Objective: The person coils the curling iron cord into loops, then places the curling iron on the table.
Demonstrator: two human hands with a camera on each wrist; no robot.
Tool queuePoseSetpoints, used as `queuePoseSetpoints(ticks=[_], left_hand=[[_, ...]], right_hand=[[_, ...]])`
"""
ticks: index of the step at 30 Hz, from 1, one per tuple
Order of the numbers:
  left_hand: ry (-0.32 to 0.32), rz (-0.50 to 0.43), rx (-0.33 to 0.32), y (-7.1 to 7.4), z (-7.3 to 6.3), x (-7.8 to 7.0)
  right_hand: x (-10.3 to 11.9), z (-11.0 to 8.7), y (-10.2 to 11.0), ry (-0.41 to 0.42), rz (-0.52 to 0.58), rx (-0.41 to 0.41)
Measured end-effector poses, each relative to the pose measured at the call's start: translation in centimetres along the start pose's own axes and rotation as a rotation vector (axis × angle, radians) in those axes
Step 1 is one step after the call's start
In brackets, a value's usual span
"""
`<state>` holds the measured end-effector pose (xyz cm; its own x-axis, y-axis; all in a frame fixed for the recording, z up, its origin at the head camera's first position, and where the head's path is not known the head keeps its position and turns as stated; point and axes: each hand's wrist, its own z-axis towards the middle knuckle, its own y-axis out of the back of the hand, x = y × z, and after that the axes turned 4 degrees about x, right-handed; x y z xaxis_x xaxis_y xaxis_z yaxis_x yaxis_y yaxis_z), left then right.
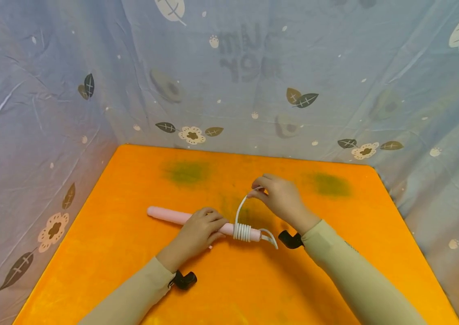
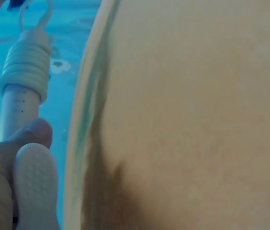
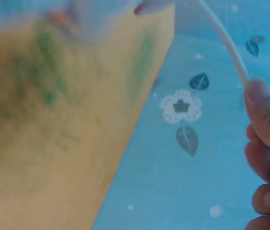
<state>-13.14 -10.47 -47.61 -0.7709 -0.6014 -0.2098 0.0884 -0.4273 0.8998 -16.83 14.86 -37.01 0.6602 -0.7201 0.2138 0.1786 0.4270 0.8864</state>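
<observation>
A pink curling iron (image 1: pixel 168 215) lies at a slant across the middle of the orange table. My left hand (image 1: pixel 197 232) grips it around the handle, thumb beside the dotted clamp lever (image 2: pixel 36 179) in the left wrist view. Several tight turns of white cord (image 1: pixel 242 232) wrap the handle end, to the right of that hand. From these turns a length of cord rises to my right hand (image 1: pixel 282 198), which pinches it between thumb and fingers above the table. In the right wrist view, the cord (image 3: pixel 226 38) runs up from the right thumb (image 3: pixel 264 105).
The orange table (image 1: pixel 229 289) has dark green smudges near its far edge. Bluish-grey curtains (image 1: pixel 229 90) with leaf and flower prints hang behind it and along both sides. A black wrist mount (image 1: pixel 184 280) sits on the left sleeve, another (image 1: pixel 290 239) on the right.
</observation>
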Motion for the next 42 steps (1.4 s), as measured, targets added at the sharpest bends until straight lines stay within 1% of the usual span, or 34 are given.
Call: queuePoseSetpoints(ticks=[3, 7, 9, 11, 14, 16, 20, 22, 24, 29, 33, 38, 42], left_hand=[[-0.069, 0.008, 0.0, 0.1, 0.0, -0.3], [-0.15, -0.006, -0.027, 0.2, 0.0, -0.6], [-0.173, -0.019, -0.049, 0.3, 0.0, -0.7], [-0.182, -0.026, -0.08, 0.5, 0.2, -0.7], [-0.165, -0.031, -0.12, 0.9, 0.4, -0.7], [-0.154, -0.024, -0.152, 1.2, 0.4, -0.5], [-0.129, -0.03, -0.205, 1.7, 0.4, -0.1], [-0.121, -0.041, -0.226, 1.9, 0.4, 0.2], [-0.122, -0.049, -0.238, 2.1, 0.4, 0.4], [-0.133, -0.052, -0.23, 2.1, 0.2, 0.7], [-0.127, -0.055, -0.224, 2.1, 0.3, 0.8], [-0.142, -0.062, -0.236, 2.4, 0.5, 0.8], [-0.151, -0.08, -0.242, 2.5, 0.6, 0.6]], right_hand=[[-0.5, 0.2, 0.1, -0.038, 0.013, -0.013], [-1.3, 0.1, -0.6, -0.065, 0.006, -0.002], [-1.8, -0.1, -1.2, -0.102, 0.016, 0.02], [-2.4, -0.4, -1.7, -0.156, 0.035, 0.055], [-3.3, -0.9, -2.2, -0.244, 0.071, 0.118], [-3.8, -1.2, -2.4, -0.283, 0.091, 0.158], [-4.4, -1.7, -2.5, -0.324, 0.134, 0.208], [-4.7, -1.9, -2.3, -0.331, 0.156, 0.207], [-4.9, -2.1, -1.8, -0.315, 0.163, 0.188], [-5.2, -2.3, -0.6, -0.273, 0.141, 0.14], [-5.3, -2.2, 0.0, -0.272, 0.149, 0.126], [-5.3, -2.0, -0.4, -0.287, 0.141, 0.146], [-5.2, -1.7, -1.4, -0.321, 0.184, 0.192]])
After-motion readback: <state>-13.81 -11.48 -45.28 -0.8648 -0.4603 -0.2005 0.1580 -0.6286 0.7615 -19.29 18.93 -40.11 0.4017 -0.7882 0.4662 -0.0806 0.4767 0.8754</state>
